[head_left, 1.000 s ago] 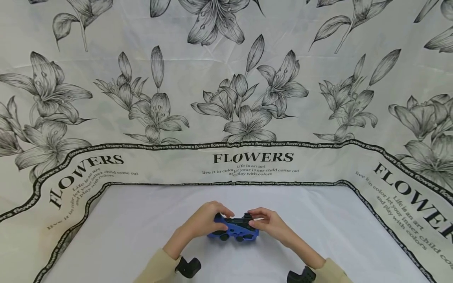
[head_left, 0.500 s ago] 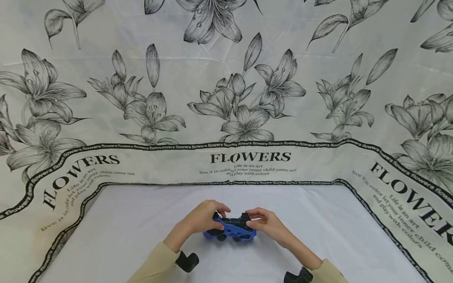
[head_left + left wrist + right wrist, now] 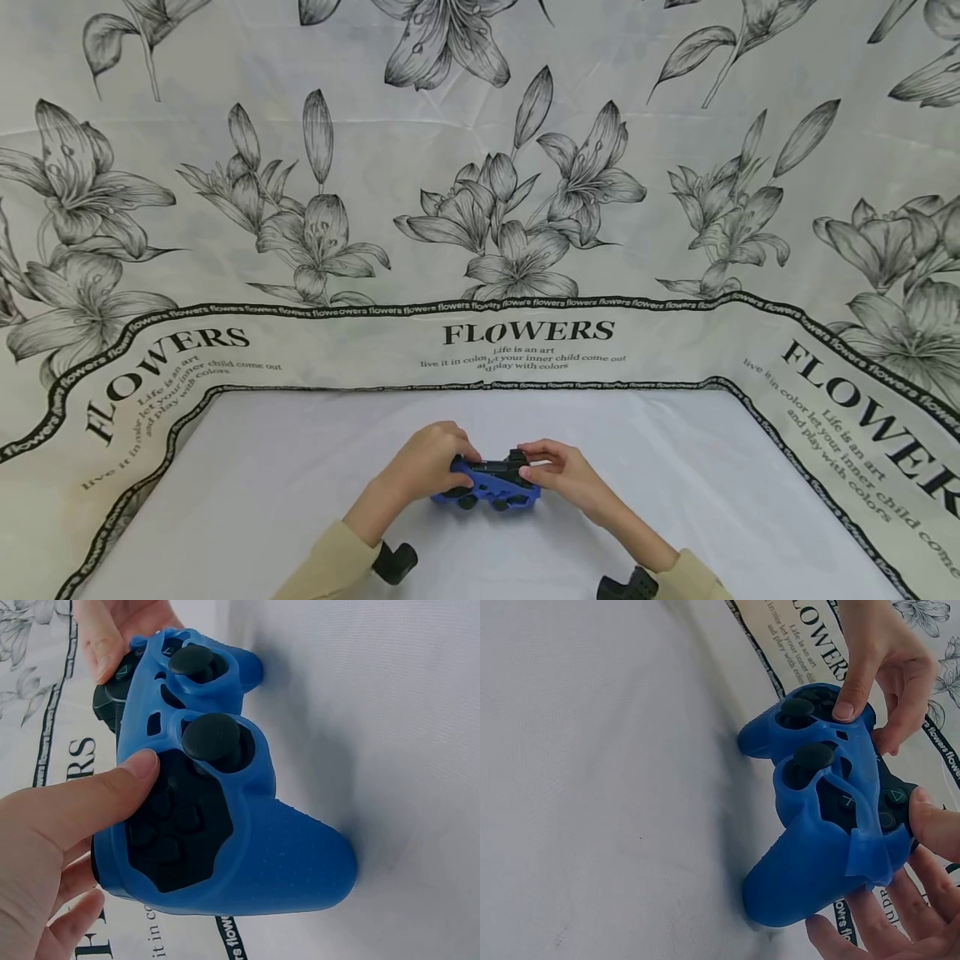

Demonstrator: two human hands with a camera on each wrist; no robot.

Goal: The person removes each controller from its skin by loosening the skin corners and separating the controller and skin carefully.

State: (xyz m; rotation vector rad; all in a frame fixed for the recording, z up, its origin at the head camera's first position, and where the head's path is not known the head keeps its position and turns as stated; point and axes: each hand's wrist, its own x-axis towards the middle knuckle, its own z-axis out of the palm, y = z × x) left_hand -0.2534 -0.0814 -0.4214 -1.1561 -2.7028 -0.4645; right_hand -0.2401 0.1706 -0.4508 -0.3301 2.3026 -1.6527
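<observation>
A black game controller (image 3: 890, 780) in a blue silicone cover (image 3: 498, 489) stands tilted on the white surface, its thumbsticks facing the person. At its left end, my left hand (image 3: 431, 458) grips it, the thumb pressing beside the direction buttons (image 3: 166, 832) and the fingers behind. My right hand (image 3: 566, 475) pinches the right end, thumb on the bare black shell near the triangle button, fingers spread behind in the right wrist view. There the cover's edge (image 3: 870, 855) is pulled away and folded, with the X button partly under it. The left end is still covered.
White cloth (image 3: 285, 500) lies under the controller. Behind and at both sides runs a printed border with "FLOWERS" lettering (image 3: 528, 332), and a lily-patterned curtain (image 3: 465, 125) hangs at the back. Black wrist cameras (image 3: 395, 563) sit on both wrists.
The head view has shifted slightly, so everything appears a little further left. My left index finger, lifted and bent earlier, now lies lower against the controller's top edge. The right hand keeps its hold.
</observation>
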